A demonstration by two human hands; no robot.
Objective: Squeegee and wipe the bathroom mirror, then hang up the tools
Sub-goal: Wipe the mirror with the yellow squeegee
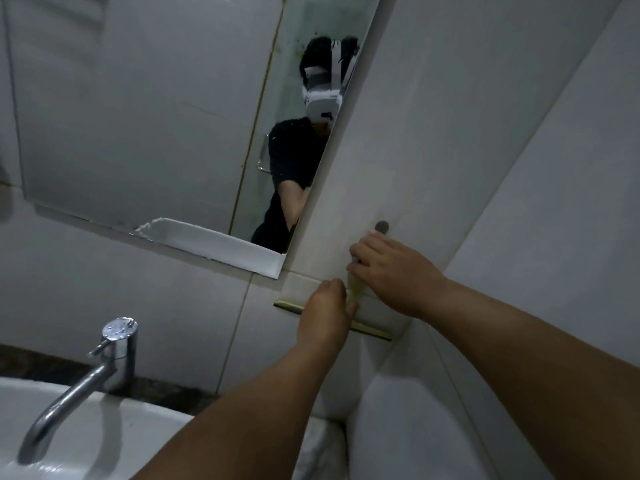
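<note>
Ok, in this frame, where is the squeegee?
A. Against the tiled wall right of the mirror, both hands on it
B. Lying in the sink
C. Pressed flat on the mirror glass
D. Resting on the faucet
A: the squeegee sits against the tiled wall below a round hook, with the left hand and right hand on it, off the mirror.

Tight corner at the wall hook

Your hook (382, 226) sits between the mirror (156, 116) edge and the side wall (554, 202); bare tile above it is open, the tap (114, 355) stands well clear.
</note>
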